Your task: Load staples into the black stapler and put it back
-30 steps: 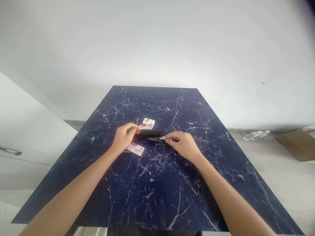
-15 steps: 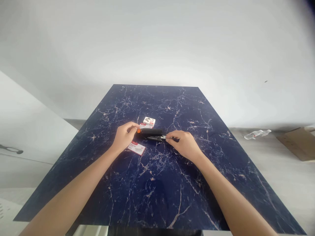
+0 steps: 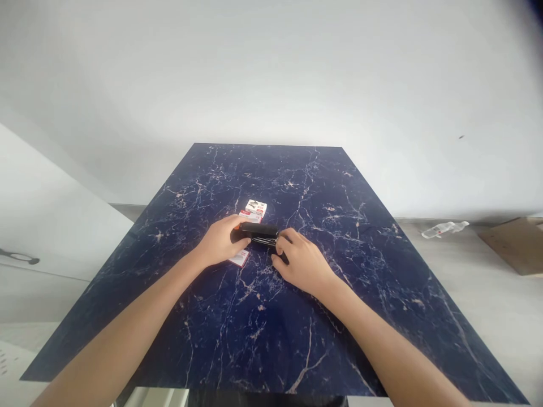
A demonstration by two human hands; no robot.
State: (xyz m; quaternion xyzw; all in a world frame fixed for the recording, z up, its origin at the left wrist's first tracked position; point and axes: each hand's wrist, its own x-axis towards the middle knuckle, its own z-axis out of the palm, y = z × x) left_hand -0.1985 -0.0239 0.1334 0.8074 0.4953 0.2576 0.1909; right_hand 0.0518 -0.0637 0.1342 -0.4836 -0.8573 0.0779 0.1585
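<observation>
A black stapler (image 3: 259, 229) with an orange part at its left end lies crosswise on the dark blue marbled table (image 3: 271, 328). My left hand (image 3: 223, 240) grips its left end, thumb on the near side and fingers behind. At the stapler's right end, my right hand (image 3: 303, 260) has its fingers curled around the tip, partly hiding it. Under my left hand a red and white box (image 3: 240, 258) shows only in part. Just behind the stapler are another red and white box (image 3: 251, 215) and a small white box (image 3: 256, 207).
A white wall (image 3: 271, 73) stands beyond the table's far edge. On the floor to the right lie a clear plastic bottle (image 3: 443, 229) and a brown cardboard box (image 3: 513, 243). A white cabinet front with a dark handle (image 3: 21, 258) is at the left.
My left hand has slid right, further over the stapler and the near box. My right hand has gone from pinching the metal part at the right end to curling around that end.
</observation>
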